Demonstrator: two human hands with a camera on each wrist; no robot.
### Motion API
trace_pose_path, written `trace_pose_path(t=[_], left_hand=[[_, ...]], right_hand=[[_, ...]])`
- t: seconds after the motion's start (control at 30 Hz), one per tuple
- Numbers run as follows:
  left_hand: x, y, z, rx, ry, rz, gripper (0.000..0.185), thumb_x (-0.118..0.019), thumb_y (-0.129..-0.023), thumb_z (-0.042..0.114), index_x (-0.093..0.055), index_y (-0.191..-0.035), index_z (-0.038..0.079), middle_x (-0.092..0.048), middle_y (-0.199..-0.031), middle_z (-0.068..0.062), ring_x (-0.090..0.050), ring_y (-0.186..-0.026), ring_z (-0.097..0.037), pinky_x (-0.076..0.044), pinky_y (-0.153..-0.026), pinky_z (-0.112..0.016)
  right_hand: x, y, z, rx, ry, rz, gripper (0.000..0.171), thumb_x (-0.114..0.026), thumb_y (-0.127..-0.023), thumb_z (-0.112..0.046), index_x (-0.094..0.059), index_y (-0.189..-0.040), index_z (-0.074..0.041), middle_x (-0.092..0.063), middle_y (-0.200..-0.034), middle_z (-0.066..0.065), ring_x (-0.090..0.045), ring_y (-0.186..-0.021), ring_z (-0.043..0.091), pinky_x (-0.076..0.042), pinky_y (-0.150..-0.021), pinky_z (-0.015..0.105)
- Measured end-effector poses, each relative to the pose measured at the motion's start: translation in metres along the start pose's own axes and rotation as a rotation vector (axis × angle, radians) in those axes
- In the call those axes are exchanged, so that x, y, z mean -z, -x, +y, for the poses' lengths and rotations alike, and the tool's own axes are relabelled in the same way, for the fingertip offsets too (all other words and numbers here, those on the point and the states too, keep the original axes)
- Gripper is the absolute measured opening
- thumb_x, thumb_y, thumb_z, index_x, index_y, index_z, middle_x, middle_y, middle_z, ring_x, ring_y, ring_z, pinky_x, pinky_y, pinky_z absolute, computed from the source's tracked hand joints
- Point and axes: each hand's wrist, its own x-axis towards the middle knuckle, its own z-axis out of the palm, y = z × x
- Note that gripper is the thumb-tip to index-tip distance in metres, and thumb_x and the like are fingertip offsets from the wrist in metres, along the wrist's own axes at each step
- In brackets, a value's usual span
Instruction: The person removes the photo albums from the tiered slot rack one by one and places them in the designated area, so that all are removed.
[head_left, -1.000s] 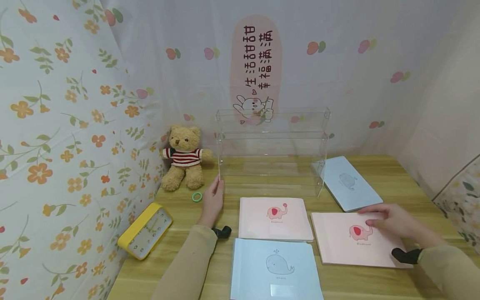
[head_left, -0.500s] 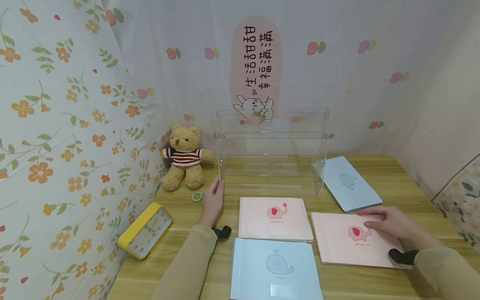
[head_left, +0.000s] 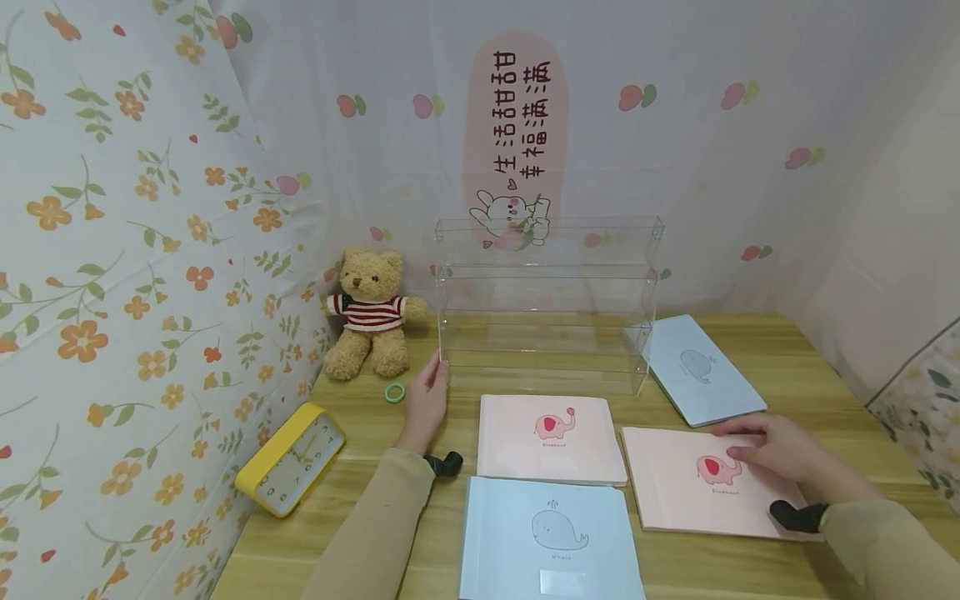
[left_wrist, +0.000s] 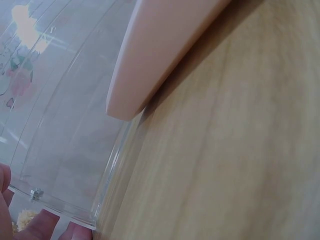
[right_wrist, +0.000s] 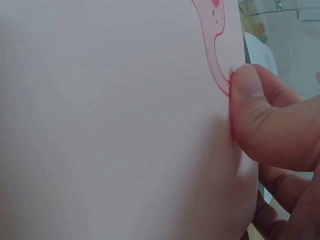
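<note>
My left hand [head_left: 426, 406] holds the lower left side panel of a clear acrylic tiered rack [head_left: 543, 337]. In the left wrist view its fingers [left_wrist: 41, 227] sit behind the panel's edge. My right hand [head_left: 780, 450] pinches the far edge of a pink elephant notebook [head_left: 675, 492] at the right. The thumb [right_wrist: 250, 110] presses on the cover while the other fingers are tucked behind the edge. Another pink elephant notebook [head_left: 510, 437] lies in front of the rack, and a blue whale notebook [head_left: 502, 533] lies nearer. A second blue whale notebook [head_left: 678, 342] rests slanted beside the rack's right end.
A teddy bear [head_left: 373, 317] in a striped sweater sits left of the rack. By it lies a small green ring [head_left: 394, 392]. A yellow clock [head_left: 291, 460] stands at the table's left edge. Patterned cloth [head_left: 375, 167] hangs behind and along the sides.
The right hand has shifted very slightly left along the pink notebook's edge. The left hand keeps its hold on the rack, and the head view has tilted a little.
</note>
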Motion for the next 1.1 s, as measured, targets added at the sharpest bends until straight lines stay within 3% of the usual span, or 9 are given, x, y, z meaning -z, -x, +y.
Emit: trace_pose_path(t=[0.27,0.63,0.87,0.97,1.1], left_hand=[[-0.002,-0.001,-0.001,-0.003,-0.013,0.007,0.049,-0.057,-0.116,0.039,-0.056,-0.163,0.024,-0.06,-0.164,-0.009,-0.06,-0.149,-0.035,-0.051,-0.122,-0.056],[-0.003,-0.003,-0.003,-0.024,-0.026,-0.002,0.051,-0.056,-0.117,0.039,-0.055,-0.164,0.02,-0.061,-0.162,-0.011,-0.061,-0.148,-0.037,-0.052,-0.121,-0.059],[0.003,0.002,0.009,-0.024,0.01,-0.007,0.057,-0.057,-0.116,0.03,-0.045,-0.169,0.013,-0.056,-0.165,-0.019,-0.057,-0.151,-0.042,-0.048,-0.125,-0.058],[0.008,0.005,0.023,-0.098,-0.036,-0.011,0.059,-0.059,-0.115,0.022,-0.042,-0.171,0.011,-0.05,-0.171,-0.019,-0.049,-0.158,-0.042,-0.042,-0.13,-0.057],[0.016,0.009,0.05,-0.291,-0.246,-0.047,0.06,-0.06,-0.114,0.02,-0.041,-0.171,0.015,-0.048,-0.173,-0.013,-0.045,-0.161,-0.036,-0.04,-0.132,-0.058]], right_hand=[[0.001,0.003,-0.002,0.022,0.04,0.009,0.041,-0.085,-0.096,-0.03,-0.078,-0.134,-0.014,-0.061,-0.147,0.037,-0.054,-0.128,0.06,-0.045,-0.1,0.077],[-0.002,0.006,-0.001,0.031,0.025,0.025,0.038,-0.082,-0.098,-0.026,-0.077,-0.134,-0.015,-0.062,-0.147,0.036,-0.054,-0.13,0.061,-0.046,-0.101,0.078],[-0.006,0.008,-0.025,0.07,0.18,0.066,0.033,-0.083,-0.097,-0.025,-0.081,-0.127,-0.012,-0.07,-0.133,0.036,-0.062,-0.124,0.062,-0.051,-0.099,0.077],[-0.007,0.012,-0.05,0.13,0.206,0.137,0.029,-0.082,-0.098,-0.026,-0.081,-0.122,-0.01,-0.071,-0.129,0.033,-0.065,-0.119,0.059,-0.054,-0.097,0.075],[-0.008,0.017,-0.093,0.333,0.168,0.352,0.028,-0.086,-0.096,-0.023,-0.081,-0.121,-0.01,-0.074,-0.125,0.022,-0.072,-0.114,0.05,-0.06,-0.094,0.069]])
